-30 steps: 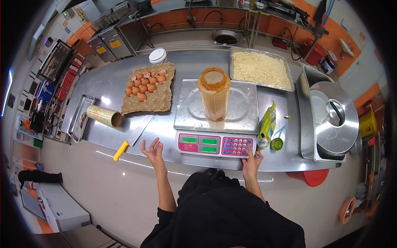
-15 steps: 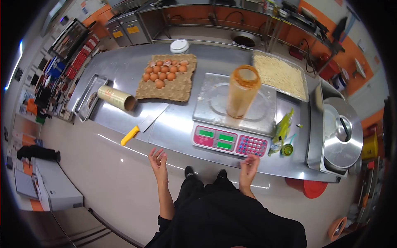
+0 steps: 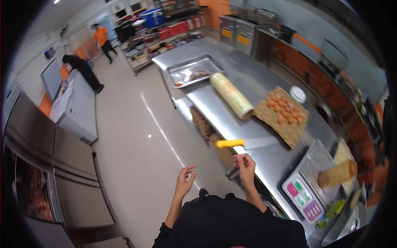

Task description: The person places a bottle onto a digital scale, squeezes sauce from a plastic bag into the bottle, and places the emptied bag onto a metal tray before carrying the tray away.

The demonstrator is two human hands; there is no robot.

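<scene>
My left hand [image 3: 185, 181] is held above the floor left of the steel table [image 3: 244, 93], its fingers apart and nothing in it. At the table's near edge, my right hand [image 3: 246, 168] has its fingers curled together, with nothing visible in them. Closest to it is a knife with a yellow handle [image 3: 230, 143], lying flat on the table. Beyond the knife are a large roll of plastic wrap [image 3: 231, 96] and a cardboard tray [image 3: 291, 138] of brown eggs [image 3: 284, 109]. To the right stands a pink-and-white digital scale [image 3: 304, 198], with a tall, brown-smeared container [image 3: 337, 173] on its plate.
A metal tray [image 3: 194, 70] sits at the table's far left, and a white-lidded tub [image 3: 297, 94] behind the eggs. Left are a chest freezer [image 3: 76, 111] and steel refrigerators [image 3: 74, 153]. Two people, one in orange [image 3: 100, 37] and one in black [image 3: 82, 70], are in the background.
My view has swung left, so the table slants to the right and the refrigerators show. Both hands remain raised; the right fingers are closer together. A person in orange has come into view.
</scene>
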